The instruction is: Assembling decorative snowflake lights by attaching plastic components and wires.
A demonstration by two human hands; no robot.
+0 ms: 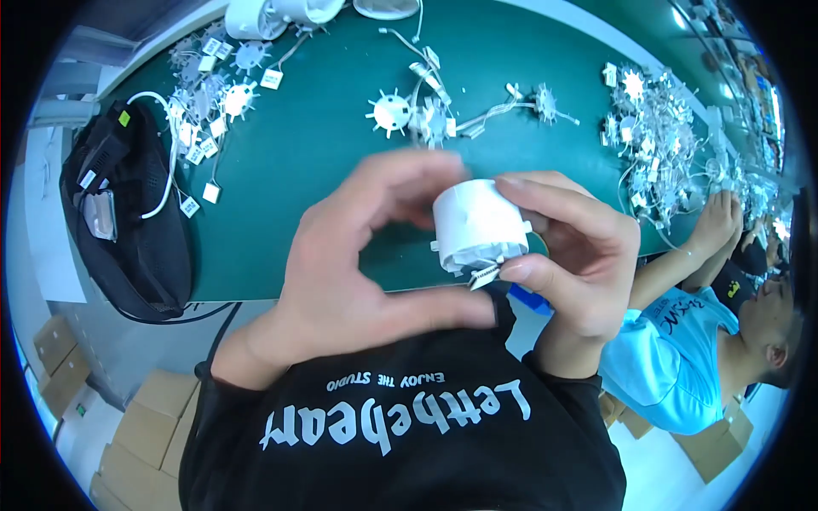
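Note:
A short white plastic cylinder (479, 213) with small tabs around its lower rim is held tilted in front of my chest. My right hand (579, 247) grips it from the right, fingers on top and thumb at the lower edge. By that thumb a small printed label tag (484, 278) sticks out from the cylinder's lower end. My left hand (358, 255), slightly blurred, curves at the cylinder's left with thumb and fingers wide apart and nothing held between them. Its fingertips are close to the cylinder; whether they touch it I cannot tell.
The green table (298, 170) carries white spiked discs (392, 112) with tagged wires, a large wire heap (660, 140) at right, and white cylinders (251, 19) at the back. A black bag (141, 255) lies left. A co-worker (682, 341) sits right. Cardboard boxes (145, 434) stand lower left.

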